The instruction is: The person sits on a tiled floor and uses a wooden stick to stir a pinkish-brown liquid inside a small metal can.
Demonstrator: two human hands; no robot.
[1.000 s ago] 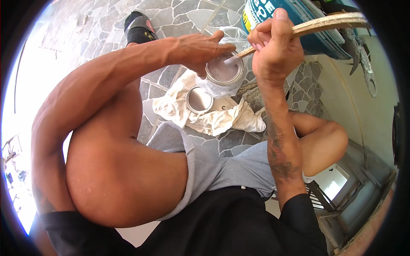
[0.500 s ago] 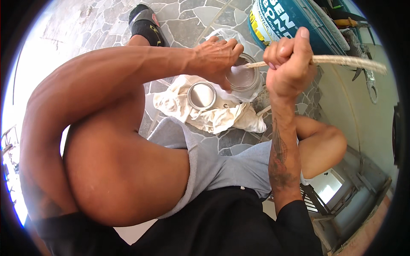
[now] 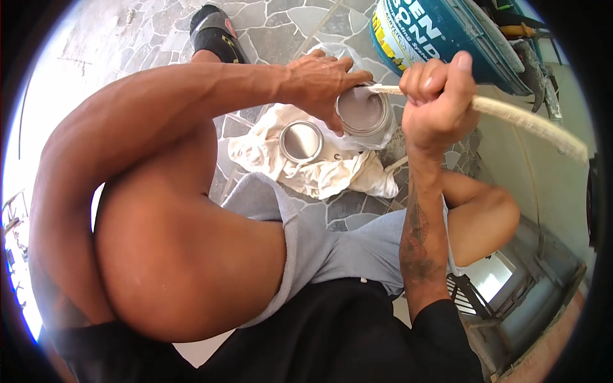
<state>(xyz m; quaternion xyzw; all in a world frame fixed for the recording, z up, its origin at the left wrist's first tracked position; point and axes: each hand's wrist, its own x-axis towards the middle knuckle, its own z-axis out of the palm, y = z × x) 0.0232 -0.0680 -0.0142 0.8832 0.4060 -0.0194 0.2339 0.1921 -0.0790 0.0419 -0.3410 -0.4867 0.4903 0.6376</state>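
Observation:
My left hand [image 3: 322, 83] is curved over the side of an open metal can [image 3: 363, 121], with thumb and fingers apart along its rim. Greyish paint-like stuff fills the can. In my right fist [image 3: 440, 102] is a long pale wooden stick [image 3: 527, 119], gripped with the thumb up. The stick's whitened tip lies at the can's far rim, while its other end sticks out to the right. Left of the can, a round metal lid [image 3: 301, 141] rests on a crumpled cream cloth [image 3: 329, 177].
Clear plastic [image 3: 333, 51] lies around the can. Beyond it stands a large teal bucket [image 3: 440, 38], with hand tools [image 3: 520, 30] at its right. The floor [image 3: 281, 29] is irregular grey stone. My bent legs flank the work area; a wall [image 3: 511, 153] rises at right.
The stick's tip has gone from inside the can to its rim. My right hand has shifted slightly right and down, and the stick's outer end has swung lower. My left hand stays at the can.

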